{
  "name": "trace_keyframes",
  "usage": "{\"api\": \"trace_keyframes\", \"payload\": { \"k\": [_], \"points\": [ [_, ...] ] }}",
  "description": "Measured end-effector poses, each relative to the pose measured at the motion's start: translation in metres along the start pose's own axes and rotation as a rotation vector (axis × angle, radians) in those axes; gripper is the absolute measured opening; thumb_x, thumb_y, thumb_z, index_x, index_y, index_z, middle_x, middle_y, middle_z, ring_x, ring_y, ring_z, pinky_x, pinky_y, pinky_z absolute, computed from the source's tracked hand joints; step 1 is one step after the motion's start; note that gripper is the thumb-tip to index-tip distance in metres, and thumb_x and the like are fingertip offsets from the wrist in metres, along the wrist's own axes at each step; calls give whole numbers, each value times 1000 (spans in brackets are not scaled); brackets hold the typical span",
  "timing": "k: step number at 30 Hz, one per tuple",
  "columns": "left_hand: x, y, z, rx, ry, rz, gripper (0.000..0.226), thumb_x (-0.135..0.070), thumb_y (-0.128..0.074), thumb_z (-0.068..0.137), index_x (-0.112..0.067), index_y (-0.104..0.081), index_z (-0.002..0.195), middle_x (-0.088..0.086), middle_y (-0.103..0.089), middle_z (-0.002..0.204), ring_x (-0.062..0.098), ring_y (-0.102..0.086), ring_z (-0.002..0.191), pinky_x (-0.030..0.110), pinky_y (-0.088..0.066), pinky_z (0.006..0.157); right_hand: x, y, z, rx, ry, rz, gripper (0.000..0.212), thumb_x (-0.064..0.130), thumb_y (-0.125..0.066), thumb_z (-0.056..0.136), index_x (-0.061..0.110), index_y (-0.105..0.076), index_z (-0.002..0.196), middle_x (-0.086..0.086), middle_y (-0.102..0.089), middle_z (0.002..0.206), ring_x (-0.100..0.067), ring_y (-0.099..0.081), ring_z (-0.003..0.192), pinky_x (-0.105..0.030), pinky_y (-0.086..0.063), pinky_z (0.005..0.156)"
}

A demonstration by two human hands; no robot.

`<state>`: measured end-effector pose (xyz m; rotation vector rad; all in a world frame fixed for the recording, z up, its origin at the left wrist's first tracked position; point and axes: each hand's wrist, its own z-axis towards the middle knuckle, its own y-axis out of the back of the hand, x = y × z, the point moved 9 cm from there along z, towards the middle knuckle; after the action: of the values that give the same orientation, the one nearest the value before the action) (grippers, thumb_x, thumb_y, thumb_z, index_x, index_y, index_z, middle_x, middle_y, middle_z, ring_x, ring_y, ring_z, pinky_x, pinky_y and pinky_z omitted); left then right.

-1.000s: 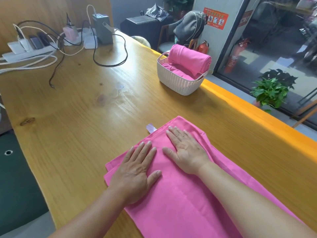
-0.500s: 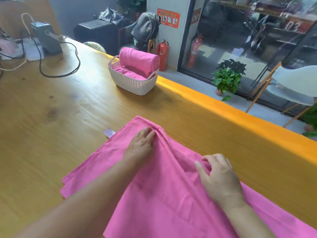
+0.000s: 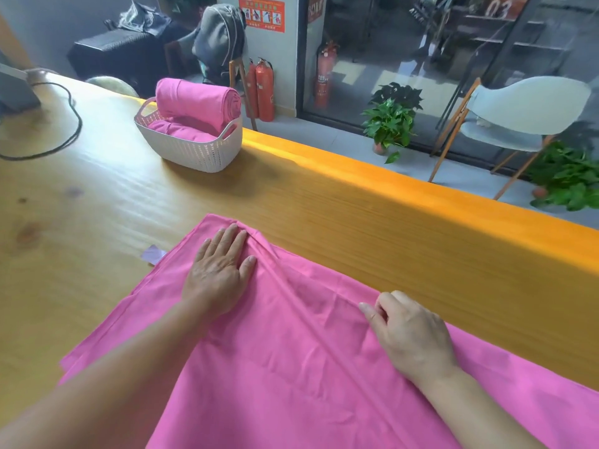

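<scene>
Cloth (image 3: 291, 367) covers the near end of the desk (image 3: 97, 205), with one long side running close to the right edge and its far corner pointing toward the basket (image 3: 194, 153). We press our left hand (image 3: 220, 273) flat on it near that corner, fingers straight, pinning the layers down. Our right hand (image 3: 411, 332) sits closer to the right edge with its fingers curled, pinching a raised ridge of fabric that runs between the two hands.

We judge the cloth thin, light and limp, since it shows fine creases and sags flat wherever nothing lifts it. It probably slides easily on the smooth wood, so one palm has to anchor it while the other pulls. The best hold is a pinch at a folded edge or a corner, through all the layers. A grab in the middle would likely lift only the top sheet. Nothing here is fragile, though an uneven tug could skew the fold.

A pale tag (image 3: 152, 254) peeks out at the cloth's left side. A pink roll (image 3: 197, 102) lies in the basket by the right edge.
</scene>
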<state>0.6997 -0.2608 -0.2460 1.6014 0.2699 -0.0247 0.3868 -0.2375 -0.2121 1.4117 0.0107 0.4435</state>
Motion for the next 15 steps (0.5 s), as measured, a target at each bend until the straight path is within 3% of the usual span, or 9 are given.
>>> {"api": "trace_keyframes", "payload": {
  "k": [3, 7, 10, 13, 15],
  "points": [
    [0, 1, 0, -13, 2, -13, 74, -57, -3, 89, -26, -4, 156, -10, 6, 163, 6, 7, 149, 29, 8, 120, 5, 7, -7, -100, 58, -58, 41, 53, -41, 91, 22, -50, 67, 4, -50, 66, -24, -58, 57, -35, -43, 49],
    [0, 2, -1, -23, -3, -16, 75, -58, -1, 88, -26, -4, 156, -10, 6, 163, 7, 6, 149, 29, 8, 121, -12, 8, -11, -35, 23, 4, 34, 57, -49, 90, 25, -60, 89, 6, -52, 86, -19, -55, 78, -36, -50, 68],
    [1, 1, 1, -25, -6, -11, 81, -62, 4, 84, -26, -4, 156, -10, 5, 163, 6, 5, 149, 29, 7, 121, -18, 7, -22, -33, 60, 57, 14, 35, -67, 87, 22, -63, 88, 7, -52, 87, -19, -56, 80, -40, -53, 73],
    [1, -1, 1, -26, -4, 3, 84, -63, 8, 82, -25, -3, 156, -10, 6, 163, 7, 5, 149, 29, 6, 121, -27, 9, -28, -44, 56, 85, 16, 33, -54, 92, 22, -62, 85, 6, -54, 86, -21, -57, 80, -43, -53, 72],
    [1, -1, 0, -24, -3, -2, 84, -63, 7, 82, -24, -3, 156, -9, 5, 163, 7, 5, 149, 30, 5, 122, -33, 14, -29, -63, 28, 89, 18, 38, -56, 92, 22, -64, 90, 6, -55, 89, -20, -57, 82, -40, -53, 74]
  ]
}}
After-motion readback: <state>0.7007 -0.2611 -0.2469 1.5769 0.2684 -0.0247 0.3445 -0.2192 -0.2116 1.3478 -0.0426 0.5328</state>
